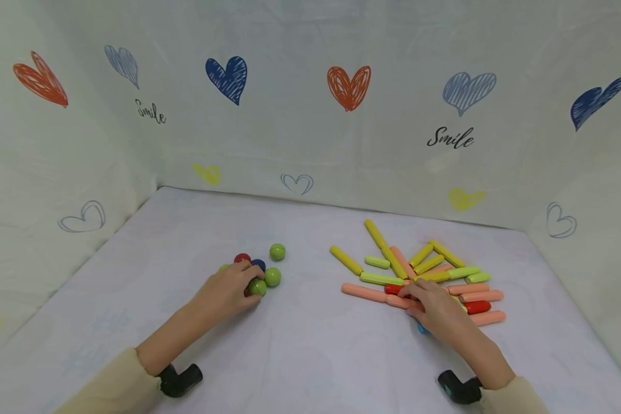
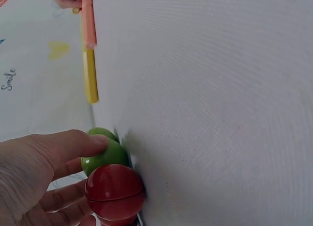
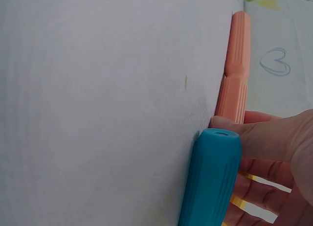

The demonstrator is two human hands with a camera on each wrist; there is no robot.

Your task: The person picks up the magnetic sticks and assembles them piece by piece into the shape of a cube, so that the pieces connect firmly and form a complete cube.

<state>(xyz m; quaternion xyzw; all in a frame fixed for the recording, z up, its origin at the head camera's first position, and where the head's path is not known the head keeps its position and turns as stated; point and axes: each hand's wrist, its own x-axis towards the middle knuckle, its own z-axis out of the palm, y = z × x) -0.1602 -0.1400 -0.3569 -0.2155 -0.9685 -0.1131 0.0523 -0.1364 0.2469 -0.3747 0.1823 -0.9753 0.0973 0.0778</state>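
Observation:
At the left cluster, my left hand (image 1: 226,290) curls over several balls. In the left wrist view its thumb lies on a green ball (image 2: 111,155), with the fingers bent behind it. A red ball (image 2: 115,189) with a seam sits beside those fingers. My right hand (image 1: 434,305) is down among the ridged plastic sticks on the right. Its thumb and forefinger pinch the near end of a salmon stick (image 3: 233,96), partly hidden by the hand. A blue stick (image 3: 210,179) lies close below the thumb. A red stick (image 1: 393,288) shows just beyond the fingertips.
Loose green balls (image 1: 277,251) and a dark blue ball (image 1: 258,264) lie near the left hand. Yellow sticks (image 1: 345,260), lime sticks (image 1: 380,279) and more salmon sticks (image 1: 481,296) spread around the right hand. A white curtain (image 1: 295,132) with printed hearts borders the table.

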